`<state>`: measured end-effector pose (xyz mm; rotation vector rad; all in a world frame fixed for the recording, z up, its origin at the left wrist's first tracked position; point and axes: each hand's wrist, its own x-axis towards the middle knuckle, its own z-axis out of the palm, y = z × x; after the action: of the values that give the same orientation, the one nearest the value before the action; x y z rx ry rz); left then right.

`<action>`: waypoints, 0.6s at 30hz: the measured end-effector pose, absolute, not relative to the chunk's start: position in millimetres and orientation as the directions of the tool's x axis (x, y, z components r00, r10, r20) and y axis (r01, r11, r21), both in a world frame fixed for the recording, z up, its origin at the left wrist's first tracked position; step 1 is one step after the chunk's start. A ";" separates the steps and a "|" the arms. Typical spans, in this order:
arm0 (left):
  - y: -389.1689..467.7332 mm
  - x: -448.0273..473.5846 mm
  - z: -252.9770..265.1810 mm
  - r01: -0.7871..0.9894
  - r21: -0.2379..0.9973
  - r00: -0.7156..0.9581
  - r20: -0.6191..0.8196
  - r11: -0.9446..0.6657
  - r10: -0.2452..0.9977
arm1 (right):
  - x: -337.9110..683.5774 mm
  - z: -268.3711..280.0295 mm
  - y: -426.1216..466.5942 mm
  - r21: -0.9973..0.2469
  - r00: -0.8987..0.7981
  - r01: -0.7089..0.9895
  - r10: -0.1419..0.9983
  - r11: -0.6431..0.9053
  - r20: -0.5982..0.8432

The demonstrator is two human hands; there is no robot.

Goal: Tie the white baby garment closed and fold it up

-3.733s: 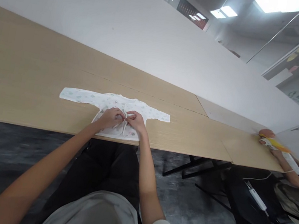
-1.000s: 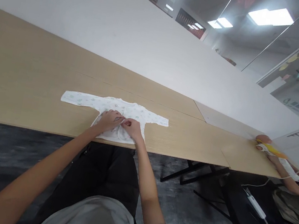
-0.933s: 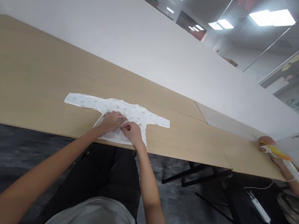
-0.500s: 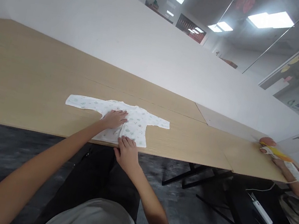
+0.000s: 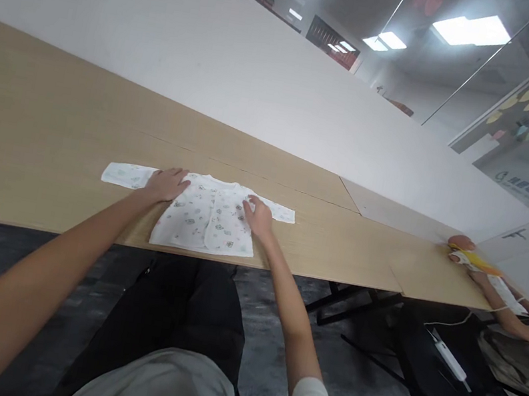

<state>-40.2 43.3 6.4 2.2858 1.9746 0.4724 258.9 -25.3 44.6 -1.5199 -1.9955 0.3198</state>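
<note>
A small white baby shirt [image 5: 193, 216] with a scattered print lies flat on the table, front side up, both sleeves spread out sideways. Its hem runs close to the table's front edge. My left hand [image 5: 166, 185] rests over the inner end of the left sleeve, fingers stretched flat towards the shirt's body. At the opposite side, my right hand [image 5: 258, 216] touches the shirt near the right armpit, its fingers apart and slightly bent. Neither hand grips the cloth.
The long wooden table [image 5: 54, 122] runs along a white partition wall [image 5: 167, 53]. At the far right, another person's arms [image 5: 501, 302] reach over the table by a doll [image 5: 464, 248] in yellow. A black folding chair [image 5: 429, 367] holds a white power strip [image 5: 451, 361].
My left hand has slid left from the shirt's middle to the sleeve. My right hand has moved up from the hem to the right side. The shirt's front now lies smoother and wider.
</note>
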 end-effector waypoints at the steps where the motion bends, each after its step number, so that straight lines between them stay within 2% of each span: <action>1: 46.3 -46.6 6.7 0.957 0.257 0.095 0.155 -0.133 0.983 | 265.2 48.8 -4.6 -0.507 -0.134 0.821 0.952 0.262 0.276; 4: 51.9 -57.0 8.7 0.976 0.195 0.076 0.131 -0.101 0.988 | 279.3 49.9 35.6 -0.406 -0.097 0.904 0.989 0.133 0.108; 6: 52.7 -59.3 12.4 0.982 0.152 0.093 0.132 -0.113 0.987 | 285.3 44.8 43.8 -0.333 -0.109 0.935 0.992 0.122 0.060; 10: 50.0 -64.1 25.4 0.977 0.168 0.120 0.083 -0.133 0.989 | 294.7 39.3 40.3 -0.226 -0.154 0.959 0.984 0.171 0.089; 14: 47.5 -69.6 49.0 0.967 0.178 0.185 -0.010 -0.181 0.983 | 307.8 53.0 42.6 -0.229 -0.249 0.942 0.968 0.246 0.019; 18: 49.9 -68.6 92.3 0.970 0.166 0.163 0.085 -0.176 0.983 | 319.4 88.8 54.6 -0.172 -0.267 0.941 0.952 0.291 0.150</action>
<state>-68.6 49.9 92.3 2.3394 1.9682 0.2658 319.4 54.6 88.8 -1.7459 -2.3353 0.0713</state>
